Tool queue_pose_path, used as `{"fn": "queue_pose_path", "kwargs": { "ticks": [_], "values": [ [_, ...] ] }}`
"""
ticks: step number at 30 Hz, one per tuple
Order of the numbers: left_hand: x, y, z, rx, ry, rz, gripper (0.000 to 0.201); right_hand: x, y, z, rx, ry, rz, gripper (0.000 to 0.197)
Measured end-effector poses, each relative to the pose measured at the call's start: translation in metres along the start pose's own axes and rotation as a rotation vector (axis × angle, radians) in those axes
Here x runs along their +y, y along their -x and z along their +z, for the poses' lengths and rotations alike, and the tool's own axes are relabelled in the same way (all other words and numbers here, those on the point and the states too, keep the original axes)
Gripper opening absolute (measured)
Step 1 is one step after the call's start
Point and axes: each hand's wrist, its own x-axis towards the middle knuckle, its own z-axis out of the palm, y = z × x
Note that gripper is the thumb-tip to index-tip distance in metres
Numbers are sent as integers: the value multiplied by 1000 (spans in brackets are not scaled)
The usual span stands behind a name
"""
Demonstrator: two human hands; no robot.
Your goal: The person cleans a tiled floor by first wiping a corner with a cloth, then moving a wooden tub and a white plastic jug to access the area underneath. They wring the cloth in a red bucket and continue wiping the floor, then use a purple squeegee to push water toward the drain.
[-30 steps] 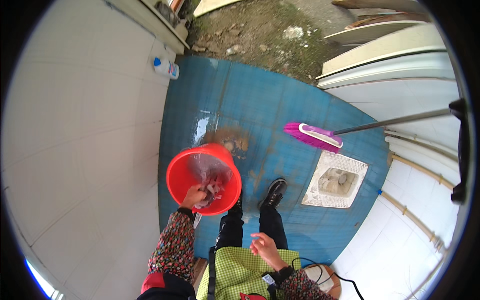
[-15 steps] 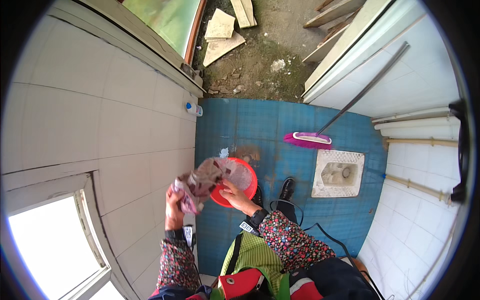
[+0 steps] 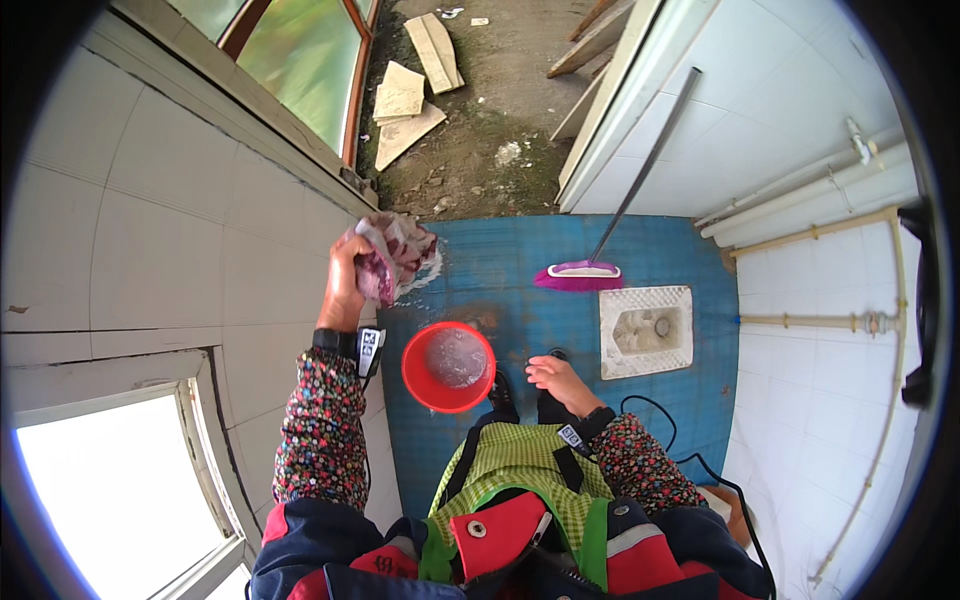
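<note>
My left hand (image 3: 345, 275) is closed round a wet, patterned pink-and-grey cloth (image 3: 400, 248), held up beside the tiled wall at the left. Pale wet streaks show on the blue floor (image 3: 520, 240) just past the cloth's edge. A red bucket (image 3: 412, 380) with cloudy, sudsy water stands on the floor, nearer to me than the cloth. To the right of the bucket, my right hand (image 3: 562, 382) hangs in the air with its fingers loosely stretched and nothing in them.
A purple broom (image 3: 580, 275) leans on the right wall by its long handle. Behind my right hand a squat toilet (image 3: 647, 332) is set in the floor. Pipes (image 3: 820, 320) run along the right wall. Broken boards (image 3: 405, 105) lie outside the doorway. A black cable (image 3: 735, 487) trails at my right.
My left hand has carried the cloth away from above the bucket, forward along the left wall. My right hand has moved off the bucket to the right. The view has shifted.
</note>
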Motion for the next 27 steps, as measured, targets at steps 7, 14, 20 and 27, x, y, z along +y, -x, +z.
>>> {"fn": "queue_pose_path", "kwargs": {
  "ticks": [7, 14, 20, 27],
  "values": [
    [6, -32, 99, -324, 69, 1, 37, -21, 18, -40, 153, -174, -78, 39],
    [-13, -54, 140, -548, 109, -146, 34, -54, -1, -66, 254, -483, -189, 61],
    [-29, -38, 167, -666, 357, -355, 55, -111, -39, -50, 222, -603, -338, 70],
    [-54, -37, 165, -610, 262, -435, 55, -156, -65, -22, -398, -1071, -466, 56]
  ]
}}
